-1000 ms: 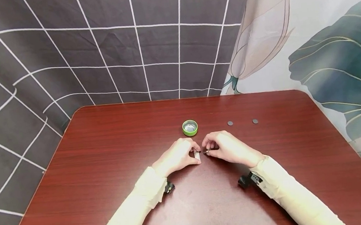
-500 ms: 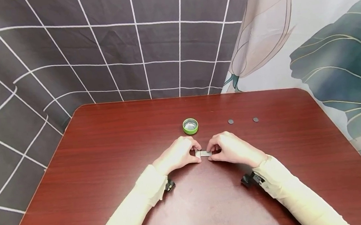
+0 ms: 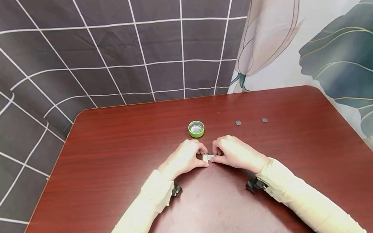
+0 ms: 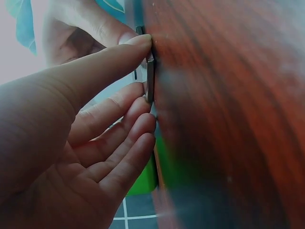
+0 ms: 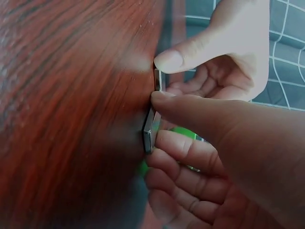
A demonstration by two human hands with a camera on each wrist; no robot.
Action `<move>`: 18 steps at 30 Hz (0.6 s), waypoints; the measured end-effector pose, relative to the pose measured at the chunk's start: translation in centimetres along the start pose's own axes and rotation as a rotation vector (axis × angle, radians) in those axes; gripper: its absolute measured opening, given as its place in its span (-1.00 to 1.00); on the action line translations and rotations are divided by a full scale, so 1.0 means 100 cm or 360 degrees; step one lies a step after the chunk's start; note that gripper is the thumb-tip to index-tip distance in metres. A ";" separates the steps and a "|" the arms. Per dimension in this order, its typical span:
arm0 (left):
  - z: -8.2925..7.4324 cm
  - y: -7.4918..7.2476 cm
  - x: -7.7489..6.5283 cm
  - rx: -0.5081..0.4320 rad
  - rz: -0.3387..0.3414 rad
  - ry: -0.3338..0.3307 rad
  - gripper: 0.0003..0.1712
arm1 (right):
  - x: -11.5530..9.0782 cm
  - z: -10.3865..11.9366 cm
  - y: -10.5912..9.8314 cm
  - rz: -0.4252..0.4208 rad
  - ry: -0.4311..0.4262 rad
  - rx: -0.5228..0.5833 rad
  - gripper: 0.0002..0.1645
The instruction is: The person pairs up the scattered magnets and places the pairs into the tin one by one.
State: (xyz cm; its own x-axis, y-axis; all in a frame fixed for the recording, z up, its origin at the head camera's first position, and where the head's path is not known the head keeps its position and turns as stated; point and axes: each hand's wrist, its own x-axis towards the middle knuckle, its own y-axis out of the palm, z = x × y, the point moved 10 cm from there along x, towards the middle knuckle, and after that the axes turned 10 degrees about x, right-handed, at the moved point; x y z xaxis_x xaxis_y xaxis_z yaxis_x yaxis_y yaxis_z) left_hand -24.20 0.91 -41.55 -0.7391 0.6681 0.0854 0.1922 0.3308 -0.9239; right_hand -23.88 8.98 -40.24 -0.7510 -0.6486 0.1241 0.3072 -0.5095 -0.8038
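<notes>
My left hand [image 3: 185, 158] pinches a small flat silver bar [image 3: 205, 157] between thumb and fingers, its length pointing away from me on the table. My right hand [image 3: 234, 152] pinches a second silver bar [image 3: 212, 156], partly covered by the fingers and set crosswise to the first. Their near ends meet or almost meet; I cannot tell if they touch. In the right wrist view the second bar [image 5: 150, 130] stands at an angle by the tabletop, under the right thumb. The left wrist view shows the first bar [image 4: 150, 78] between the left thumb and fingers.
Just beyond the hands stands a round green-rimmed tin [image 3: 196, 129], open at the top. Two small dark grey discs [image 3: 238, 122] lie to its right, apart from each other. The red-brown table [image 3: 124, 138] ends at a dark gridded curtain [image 3: 111, 82].
A second ago the right hand held its bar apart from the left one. It then brought the bar up against it crosswise, and now the fingers have shifted left and the bar is tilted.
</notes>
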 end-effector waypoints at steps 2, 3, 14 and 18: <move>0.000 -0.002 0.000 0.0008 -0.0003 -0.0013 -0.65 | 0.001 0.001 -0.001 0.0001 0.0034 -0.0039 -0.68; 0.001 -0.002 0.001 0.0007 -0.0004 -0.0018 -0.66 | 0.002 0.000 -0.001 -0.0006 0.0057 -0.0059 -0.66; -0.003 -0.003 0.004 0.0008 -0.0004 -0.0031 -0.70 | 0.000 -0.005 0.002 -0.0059 0.0131 -0.0085 -0.47; -0.004 -0.003 0.004 -0.0004 -0.0008 -0.0038 -0.70 | -0.002 -0.003 0.001 -0.0051 0.0123 -0.0015 -0.64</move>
State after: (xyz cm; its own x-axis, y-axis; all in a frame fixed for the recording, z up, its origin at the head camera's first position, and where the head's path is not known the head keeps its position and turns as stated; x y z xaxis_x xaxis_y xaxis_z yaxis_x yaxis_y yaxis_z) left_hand -24.26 1.33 -41.09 -0.7553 0.6503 0.0810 0.1901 0.3357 -0.9226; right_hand -23.88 9.26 -40.54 -0.8034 -0.5861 0.1046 0.2772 -0.5237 -0.8055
